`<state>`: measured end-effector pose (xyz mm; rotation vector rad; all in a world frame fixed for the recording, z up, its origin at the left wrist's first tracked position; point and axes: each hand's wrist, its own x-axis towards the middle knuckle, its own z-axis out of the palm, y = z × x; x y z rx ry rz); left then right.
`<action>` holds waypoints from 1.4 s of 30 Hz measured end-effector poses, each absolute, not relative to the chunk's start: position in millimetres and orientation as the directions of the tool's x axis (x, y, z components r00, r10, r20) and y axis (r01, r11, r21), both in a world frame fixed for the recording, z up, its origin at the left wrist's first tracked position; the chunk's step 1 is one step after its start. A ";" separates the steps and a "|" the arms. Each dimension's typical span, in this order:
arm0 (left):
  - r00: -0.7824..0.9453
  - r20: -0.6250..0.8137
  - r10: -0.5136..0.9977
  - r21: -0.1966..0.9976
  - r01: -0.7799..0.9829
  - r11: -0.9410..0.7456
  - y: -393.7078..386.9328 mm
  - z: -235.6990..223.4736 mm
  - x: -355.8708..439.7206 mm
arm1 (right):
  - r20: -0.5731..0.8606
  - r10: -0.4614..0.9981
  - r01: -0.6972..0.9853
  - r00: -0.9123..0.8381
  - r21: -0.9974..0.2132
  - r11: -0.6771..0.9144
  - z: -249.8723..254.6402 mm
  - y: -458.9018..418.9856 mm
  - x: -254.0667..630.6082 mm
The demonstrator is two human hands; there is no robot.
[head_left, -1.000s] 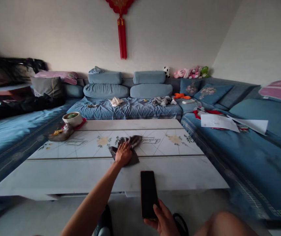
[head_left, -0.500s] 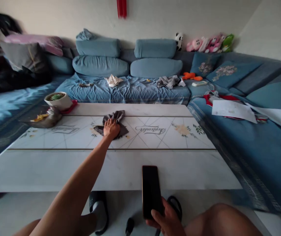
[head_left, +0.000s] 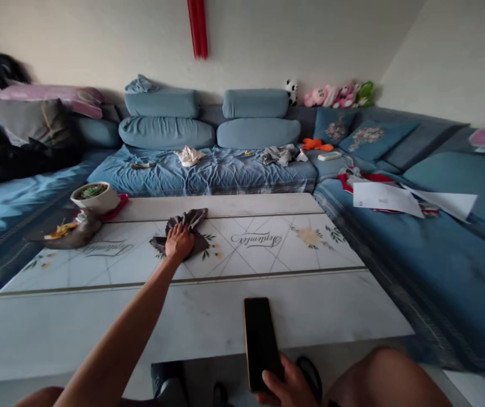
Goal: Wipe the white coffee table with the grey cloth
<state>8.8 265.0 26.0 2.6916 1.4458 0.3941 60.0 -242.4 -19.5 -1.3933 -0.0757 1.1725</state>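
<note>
Cannot see part of the cloth (head_left: 199, 244) under the left hand (head_left: 180, 242), nor one corner of the phone (head_left: 261, 339) behind the right hand (head_left: 289, 385), cut off at the bottom edge. Can see only the end of the red tassel (head_left: 198, 29), top centre. Cannot identify the blurred black heap (head_left: 1, 66), upper left.

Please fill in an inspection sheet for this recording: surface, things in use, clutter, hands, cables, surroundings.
Surface: white table with gold lines, printed flowers and lettering.
Things in use: dark cloth, rumpled, on the table; phone, screen dark.
Clutter: white pot holding a green plant, and a greyish dish with yellowish bits, toward the table's far left.
Hands: left hand on the cloth, fingers spread; right hand holds the phone by its lower end.
Cables: nothing seen for certain.
Surroundings: blue sofa bearing cushions, papers and plush toys.
</note>
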 end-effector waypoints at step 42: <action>0.647 0.122 0.753 0.179 0.732 -0.657 239.9 18.5 -102.9 | -0.585 0.642 -0.492 0.495 -0.798 -0.347 -15.7 -283.7 99.6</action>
